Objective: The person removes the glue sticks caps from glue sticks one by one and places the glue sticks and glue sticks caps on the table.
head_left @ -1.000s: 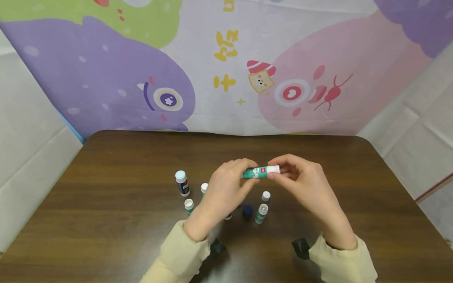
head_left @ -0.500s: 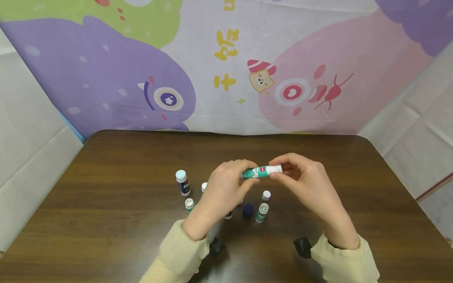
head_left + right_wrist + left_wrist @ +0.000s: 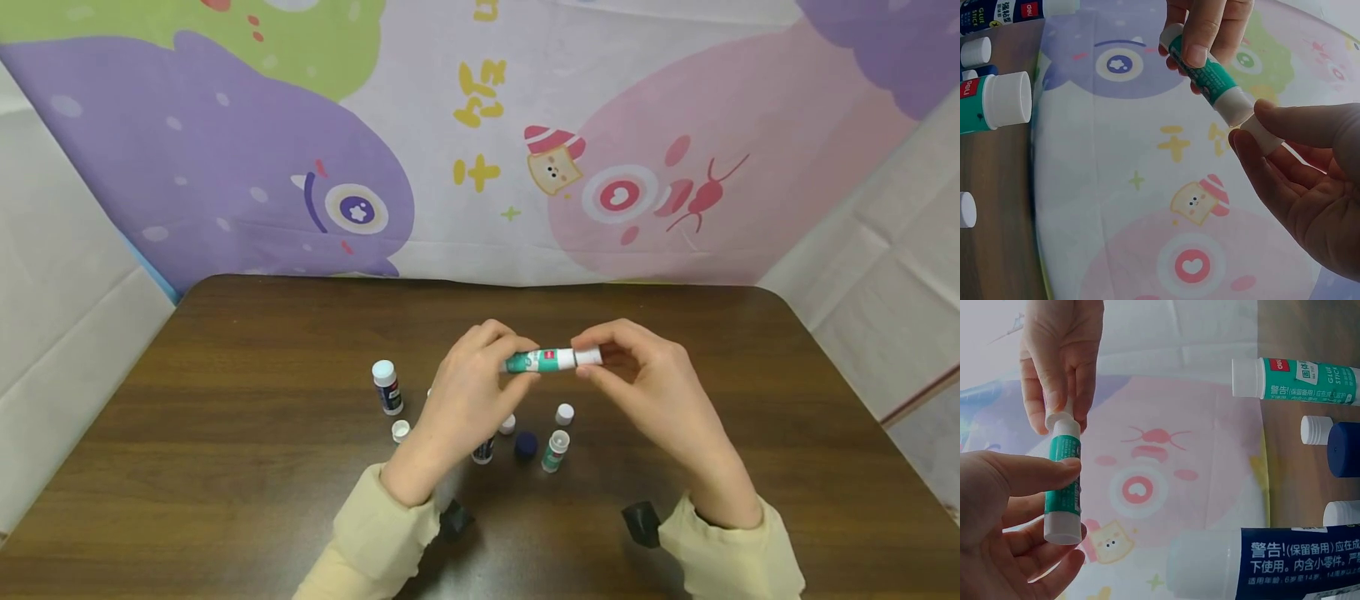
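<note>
My left hand [image 3: 467, 379] grips a green and white glue stick [image 3: 536, 362] by its body, holding it roughly level above the table. With thumb and fingers, my right hand [image 3: 648, 379] pinches the white cap [image 3: 589, 357] at the stick's right end. A thin dark line shows between cap and stick in the head view. In the right wrist view the cap [image 3: 1262, 134] sits tilted at the white neck of the glue stick [image 3: 1211, 80]; whether they still touch, I cannot tell. My left hand and forearm hide part of the things below.
Beneath my hands stand an uncapped green glue stick [image 3: 554, 452], a white cap [image 3: 565, 414], a navy cap [image 3: 526, 446], another white cap [image 3: 507, 424] and a dark glue stick [image 3: 483, 450]. Farther left are a navy glue stick [image 3: 388, 392] and a white-topped one [image 3: 401, 431].
The white cap has come away along the stick's end, so a line now parts them. My left hand has shifted slightly left with the glue stick; the right hand has barely moved.
</note>
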### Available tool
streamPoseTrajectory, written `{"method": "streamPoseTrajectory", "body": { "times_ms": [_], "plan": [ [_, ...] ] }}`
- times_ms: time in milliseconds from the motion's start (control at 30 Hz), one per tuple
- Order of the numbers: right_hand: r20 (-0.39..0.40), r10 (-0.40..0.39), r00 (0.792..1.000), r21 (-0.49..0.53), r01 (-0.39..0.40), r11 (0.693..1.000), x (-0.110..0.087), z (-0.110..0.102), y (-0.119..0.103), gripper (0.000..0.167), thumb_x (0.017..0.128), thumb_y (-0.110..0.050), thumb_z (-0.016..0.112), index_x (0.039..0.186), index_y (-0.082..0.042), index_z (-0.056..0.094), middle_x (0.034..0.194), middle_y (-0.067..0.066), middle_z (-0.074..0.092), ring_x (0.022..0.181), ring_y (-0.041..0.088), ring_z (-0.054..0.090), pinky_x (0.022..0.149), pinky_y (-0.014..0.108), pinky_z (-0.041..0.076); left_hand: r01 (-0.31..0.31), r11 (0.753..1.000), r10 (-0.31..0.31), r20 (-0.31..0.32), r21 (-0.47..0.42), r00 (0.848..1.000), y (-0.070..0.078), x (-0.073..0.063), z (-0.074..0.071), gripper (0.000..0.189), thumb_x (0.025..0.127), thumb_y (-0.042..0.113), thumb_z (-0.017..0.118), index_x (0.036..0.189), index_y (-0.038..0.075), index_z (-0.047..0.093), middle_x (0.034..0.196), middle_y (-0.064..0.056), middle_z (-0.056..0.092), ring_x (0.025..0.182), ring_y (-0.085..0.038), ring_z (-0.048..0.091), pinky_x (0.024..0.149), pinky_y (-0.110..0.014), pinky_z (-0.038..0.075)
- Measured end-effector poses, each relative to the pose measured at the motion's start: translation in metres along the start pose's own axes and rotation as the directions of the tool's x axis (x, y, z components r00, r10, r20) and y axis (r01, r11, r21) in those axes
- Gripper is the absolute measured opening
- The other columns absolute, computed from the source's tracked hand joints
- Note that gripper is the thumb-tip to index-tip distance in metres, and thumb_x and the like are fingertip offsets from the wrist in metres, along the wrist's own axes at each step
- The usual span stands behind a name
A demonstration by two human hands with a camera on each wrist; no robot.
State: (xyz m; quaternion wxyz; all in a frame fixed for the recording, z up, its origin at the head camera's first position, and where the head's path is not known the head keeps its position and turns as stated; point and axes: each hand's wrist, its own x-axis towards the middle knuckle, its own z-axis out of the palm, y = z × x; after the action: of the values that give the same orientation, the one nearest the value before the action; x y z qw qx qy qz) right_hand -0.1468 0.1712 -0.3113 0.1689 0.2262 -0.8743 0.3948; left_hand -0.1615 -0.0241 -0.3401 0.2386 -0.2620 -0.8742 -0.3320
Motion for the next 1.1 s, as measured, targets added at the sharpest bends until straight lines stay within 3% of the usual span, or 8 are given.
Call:
{"method": "streamPoseTrajectory", "body": {
  "times_ms": [267,600,900,1100],
  "plan": [
    [-0.014,-0.008,1.0,-0.011,0.008,1.0,0.0,-0.001,0.003,0.025,0.073,-0.002,0.072,0.095,-0.011,0.064,0.091,-0.005,0.063,0.079,0.005,0.059,0.072,0.015,0.049,0.003,1.0,-0.003,0.006,0.0,1.0,-0.001,0.0,-0.001,0.02,0.078,0.015,0.072,0.097,0.013,0.067,0.091,0.004,0.059,0.077,-0.01,0.052,0.07,-0.025,0.043],
    [0.011,0.025,1.0,-0.098,-0.024,0.995,0.002,0.0,0.009,0.024,0.074,-0.006,0.073,0.096,-0.013,0.065,0.089,-0.007,0.063,0.079,0.005,0.058,0.073,0.017,0.049,0.066,0.996,-0.068,-0.04,-0.054,0.997,-0.006,0.001,-0.008,0.022,0.08,0.011,0.068,0.102,0.012,0.062,0.095,0.003,0.06,0.078,-0.009,0.054,0.072,-0.028,0.047],
    [0.121,0.107,0.987,-0.135,-0.091,0.987,0.006,0.005,0.024,0.021,0.078,-0.012,0.071,0.097,-0.009,0.064,0.087,-0.002,0.063,0.077,0.01,0.059,0.073,0.03,0.05,0.106,0.992,-0.112,-0.089,-0.07,0.99,-0.012,0.003,-0.012,0.033,0.083,0.007,0.064,0.115,0.009,0.058,0.098,-0.004,0.06,0.076,-0.014,0.056,0.067,-0.033,0.049],
    [0.165,0.149,0.975,-0.155,-0.123,0.98,0.007,0.006,0.032,0.022,0.079,-0.013,0.07,0.099,-0.01,0.062,0.088,0.0,0.064,0.077,0.012,0.061,0.073,0.036,0.05,0.139,0.987,-0.15,-0.14,-0.082,0.979,-0.021,0.004,-0.022,0.029,0.082,0.006,0.064,0.111,0.009,0.059,0.098,-0.004,0.06,0.082,-0.015,0.057,0.071,-0.033,0.048]
  ]
}}
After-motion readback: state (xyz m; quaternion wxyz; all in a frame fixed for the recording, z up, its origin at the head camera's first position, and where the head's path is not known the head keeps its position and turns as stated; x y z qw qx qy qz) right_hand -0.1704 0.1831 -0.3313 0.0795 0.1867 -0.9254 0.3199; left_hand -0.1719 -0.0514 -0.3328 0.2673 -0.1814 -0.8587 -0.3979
